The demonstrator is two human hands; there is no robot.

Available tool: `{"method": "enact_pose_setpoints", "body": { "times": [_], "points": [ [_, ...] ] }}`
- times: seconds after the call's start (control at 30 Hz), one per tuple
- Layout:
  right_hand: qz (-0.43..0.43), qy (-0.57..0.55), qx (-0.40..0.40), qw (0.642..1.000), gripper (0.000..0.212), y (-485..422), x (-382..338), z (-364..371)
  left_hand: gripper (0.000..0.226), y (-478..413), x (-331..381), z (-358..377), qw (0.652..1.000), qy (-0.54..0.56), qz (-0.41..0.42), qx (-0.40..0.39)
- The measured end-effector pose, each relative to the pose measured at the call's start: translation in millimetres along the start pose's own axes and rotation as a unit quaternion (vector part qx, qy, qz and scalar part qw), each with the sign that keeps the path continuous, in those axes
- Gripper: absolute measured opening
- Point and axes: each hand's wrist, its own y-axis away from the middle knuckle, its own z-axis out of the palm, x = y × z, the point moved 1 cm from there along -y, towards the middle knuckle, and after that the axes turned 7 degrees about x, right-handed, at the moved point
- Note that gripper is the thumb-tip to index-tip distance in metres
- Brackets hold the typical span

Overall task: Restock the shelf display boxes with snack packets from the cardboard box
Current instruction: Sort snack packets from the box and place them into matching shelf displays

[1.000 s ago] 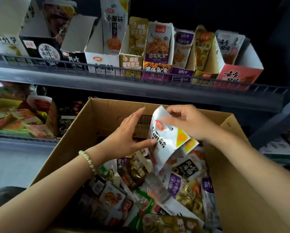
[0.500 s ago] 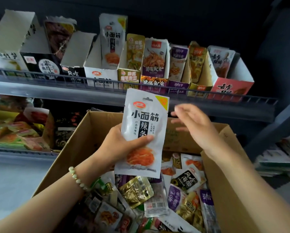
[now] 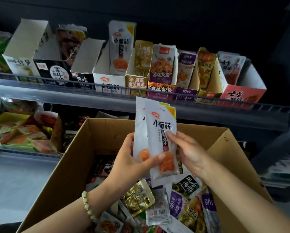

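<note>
— What lies nearest?

— A bead bracelet [image 3: 88,206] on the left wrist, over the open cardboard box [image 3: 73,157]. Loose packets fill the box bottom: a gold packet [image 3: 139,197], a purple packet [image 3: 177,206] and a black packet [image 3: 189,184] among many others.

— And the hands?

— Both are raised above the box and clasp two white snack packets [image 3: 159,132], which overlap, the front one a little to the right. The left hand [image 3: 130,163] grips them low down, thumb across the orange picture on the front, fingers behind. The right hand [image 3: 191,153] pinches the right edge, a fingertip on the black print (how its thumb lies, I cannot tell).

— Upright?

— Nearly, the tops leaning slightly left and reaching up in front of the shelf rail.

— Beyond that?

— The shelf [image 3: 56,95] carries a row of display boxes. A white display box [image 3: 109,81] bears the same brand mark, and one matching packet [image 3: 121,47] stands in it. To its right come a gold display box [image 3: 136,83], purple ones, then a pink display box [image 3: 241,95]. More packets lie on the lower shelf [image 3: 23,153] at the left.
</note>
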Motion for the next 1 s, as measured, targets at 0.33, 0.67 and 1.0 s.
{"method": "enact_pose_setpoints", "body": {
  "times": [0.33, 0.67, 1.0],
  "points": [
    [-0.032, -0.061, 0.105, 0.992, 0.023, 1, 6, 6, 0.052, -11, -6, -6, 0.999, -0.003, -0.012, -0.030],
    [-0.051, -0.013, 0.001, 0.999, 0.050, 7, -18, 9, 0.045, -24, 4, -20, 0.991, -0.096, 0.008, -0.093],
    [-0.123, 0.206, -0.090, 0.967, 0.044, -25, -139, 47, 0.041, -82, 104, -49, 0.967, -0.196, 0.086, -0.140]
  ]
}}
